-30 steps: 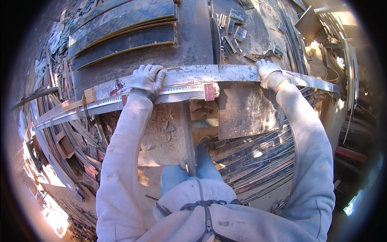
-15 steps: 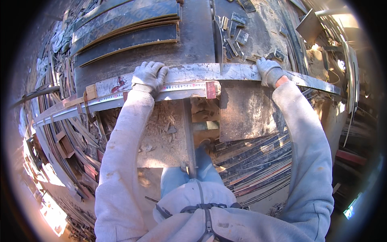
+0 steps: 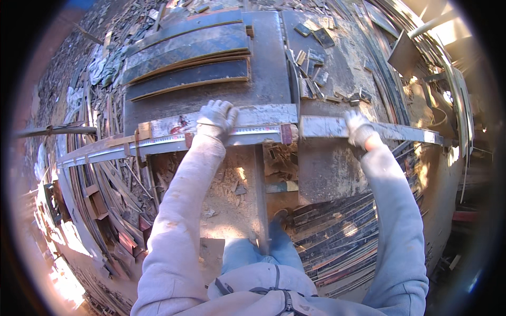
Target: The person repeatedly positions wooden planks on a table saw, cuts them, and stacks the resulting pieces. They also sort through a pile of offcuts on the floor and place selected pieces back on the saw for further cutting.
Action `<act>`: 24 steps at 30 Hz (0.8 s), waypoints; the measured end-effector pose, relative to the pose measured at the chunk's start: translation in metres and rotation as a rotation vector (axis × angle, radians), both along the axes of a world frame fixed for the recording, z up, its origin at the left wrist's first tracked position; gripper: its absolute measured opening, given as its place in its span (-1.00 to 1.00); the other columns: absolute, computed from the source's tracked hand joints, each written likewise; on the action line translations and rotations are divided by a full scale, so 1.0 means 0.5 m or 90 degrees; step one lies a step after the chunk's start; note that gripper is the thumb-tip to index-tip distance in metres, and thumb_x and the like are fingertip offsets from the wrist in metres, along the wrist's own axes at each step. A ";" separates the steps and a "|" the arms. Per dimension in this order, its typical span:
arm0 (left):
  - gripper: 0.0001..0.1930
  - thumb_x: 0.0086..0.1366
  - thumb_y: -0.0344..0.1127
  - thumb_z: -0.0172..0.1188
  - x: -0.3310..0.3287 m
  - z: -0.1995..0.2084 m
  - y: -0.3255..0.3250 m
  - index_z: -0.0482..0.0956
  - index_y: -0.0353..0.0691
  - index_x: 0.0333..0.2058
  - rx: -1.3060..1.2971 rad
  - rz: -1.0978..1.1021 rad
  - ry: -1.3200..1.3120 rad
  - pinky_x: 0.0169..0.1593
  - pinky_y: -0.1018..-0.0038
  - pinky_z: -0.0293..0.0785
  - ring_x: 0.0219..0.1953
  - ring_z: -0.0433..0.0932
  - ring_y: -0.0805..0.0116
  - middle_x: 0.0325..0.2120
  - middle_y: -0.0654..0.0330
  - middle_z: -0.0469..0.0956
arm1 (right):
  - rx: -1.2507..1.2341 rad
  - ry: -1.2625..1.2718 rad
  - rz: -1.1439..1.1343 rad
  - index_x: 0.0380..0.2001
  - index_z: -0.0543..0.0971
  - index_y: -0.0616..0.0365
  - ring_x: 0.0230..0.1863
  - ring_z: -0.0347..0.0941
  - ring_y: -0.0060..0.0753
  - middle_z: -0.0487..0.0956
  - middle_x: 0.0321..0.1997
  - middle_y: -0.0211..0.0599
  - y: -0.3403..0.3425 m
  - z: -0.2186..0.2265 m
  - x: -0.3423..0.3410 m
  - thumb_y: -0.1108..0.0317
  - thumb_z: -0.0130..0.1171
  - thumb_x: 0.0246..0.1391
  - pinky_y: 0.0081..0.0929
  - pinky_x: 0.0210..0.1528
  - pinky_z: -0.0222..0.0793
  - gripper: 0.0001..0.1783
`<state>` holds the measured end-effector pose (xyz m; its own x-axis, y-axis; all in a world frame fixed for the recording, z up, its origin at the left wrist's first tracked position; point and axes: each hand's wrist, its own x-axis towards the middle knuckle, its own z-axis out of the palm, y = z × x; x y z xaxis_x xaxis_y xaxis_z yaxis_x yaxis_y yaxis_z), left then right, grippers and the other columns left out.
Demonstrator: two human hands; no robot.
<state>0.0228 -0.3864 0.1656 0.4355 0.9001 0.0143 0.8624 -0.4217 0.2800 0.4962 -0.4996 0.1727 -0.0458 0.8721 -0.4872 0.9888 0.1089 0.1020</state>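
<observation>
Two painted, worn board pieces lie end to end across the bench, a narrow gap between them: a longer left board (image 3: 263, 114) and a right board (image 3: 321, 127). My left hand (image 3: 217, 120), in a pale knit glove, lies over the left board with its fingers bent over the far edge. Along that board's near side runs a metal fence (image 3: 242, 139) with a tape scale and a reddish block (image 3: 286, 134) at its end. My right hand (image 3: 359, 128), gloved too, grips the right board from above; its fingers are slightly blurred.
Several dark-faced strips (image 3: 195, 78) are stacked on the far left of the bench (image 3: 270, 63). Small offcuts (image 3: 316, 60) lie scattered at the far right. A brown panel (image 3: 329, 174) stands near my right forearm, above long stacked strips (image 3: 337, 237). Sawdust (image 3: 226, 210) covers a surface nearer me.
A gap has opened between the two boards; the right one now sits apart and slightly nearer me. Both hands stay on their boards. The whole view has shifted somewhat.
</observation>
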 end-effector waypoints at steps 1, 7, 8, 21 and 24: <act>-0.65 0.51 0.03 0.16 0.003 0.011 -0.002 0.72 -0.09 -0.06 -0.037 0.002 0.032 0.22 0.12 0.47 0.08 0.58 -0.01 -0.08 0.08 0.68 | -0.068 -0.038 -0.001 0.14 0.44 0.21 0.22 0.53 0.13 0.60 0.08 0.09 -0.029 0.013 0.002 0.40 0.51 -0.20 -0.09 0.33 0.46 -0.24; -0.42 0.41 0.27 0.20 0.027 0.083 0.023 0.70 -0.08 0.11 -0.231 -0.037 0.149 0.31 0.14 0.41 0.21 0.51 -0.02 0.09 -0.01 0.61 | -0.006 0.190 0.162 -0.09 0.48 0.16 0.07 0.50 0.14 0.53 -0.08 0.01 -0.103 0.138 0.020 0.44 0.40 -0.30 -0.06 0.17 0.45 -0.42; -0.37 0.36 0.32 0.24 0.030 0.098 0.038 0.70 -0.07 0.13 -0.273 -0.064 0.158 0.32 0.13 0.41 0.22 0.51 -0.04 0.09 -0.04 0.60 | -0.024 0.219 0.167 -0.09 0.48 0.16 0.07 0.49 0.14 0.51 -0.07 0.01 -0.094 0.167 0.027 0.46 0.39 -0.30 -0.04 0.18 0.44 -0.43; -0.39 0.05 -0.07 0.66 0.179 0.566 0.056 0.56 -0.23 -0.05 -0.573 0.053 -0.054 0.15 0.15 0.58 -0.01 0.68 -0.03 -0.12 -0.02 0.66 | 0.052 0.416 0.205 0.00 0.46 0.18 0.22 0.49 0.23 0.54 0.10 0.05 0.051 0.549 0.147 0.45 0.41 -0.25 0.01 0.34 0.42 -0.37; -0.47 0.15 -0.35 0.63 0.173 0.671 0.133 0.54 -0.24 0.02 -0.531 0.453 -0.584 -0.06 0.33 0.67 -0.17 0.71 0.19 -0.16 0.03 0.70 | 0.023 0.437 0.194 0.01 0.45 0.14 0.20 0.49 0.23 0.53 0.11 0.04 0.081 0.575 0.178 0.50 0.40 -0.27 0.00 0.30 0.44 -0.34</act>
<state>0.1093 -0.3199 0.5013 0.0229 0.8043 -0.5938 0.1976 0.5786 0.7913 0.5853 -0.4589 0.4604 -0.5711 0.7870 -0.2335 0.7578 0.3962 -0.5184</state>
